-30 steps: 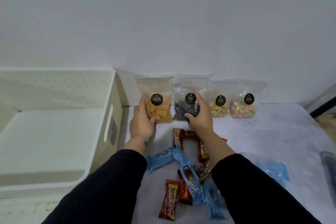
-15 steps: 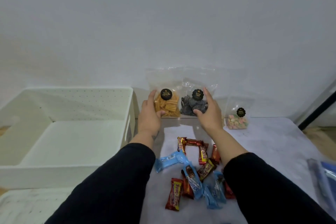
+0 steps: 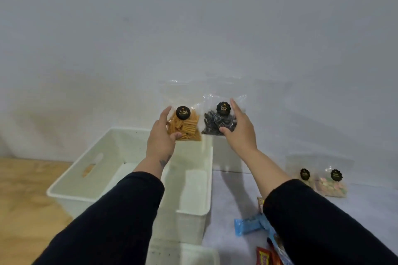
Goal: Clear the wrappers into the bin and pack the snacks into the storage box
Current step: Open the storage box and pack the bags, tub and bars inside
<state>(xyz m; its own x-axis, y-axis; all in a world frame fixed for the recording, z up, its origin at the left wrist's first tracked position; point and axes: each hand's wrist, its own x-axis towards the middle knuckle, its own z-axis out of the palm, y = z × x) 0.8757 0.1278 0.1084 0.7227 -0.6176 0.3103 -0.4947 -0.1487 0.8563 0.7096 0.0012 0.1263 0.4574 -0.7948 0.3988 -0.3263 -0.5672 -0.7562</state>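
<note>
Our left hand [image 3: 162,137] grips a clear plastic bag of orange stick snacks [image 3: 185,124], and our right hand [image 3: 238,129] grips a clear plastic bag of dark swirled chips [image 3: 218,121]; both bags are raised above the far end of the white rectangular plastic storage box [image 3: 193,189]. Nearest us on the pale tabletop [image 3: 232,195] lie a blue wrapped bar [image 3: 247,225] and a red one [image 3: 263,257]. Near the far right edge stand two more clear snack bags [image 3: 323,180].
</note>
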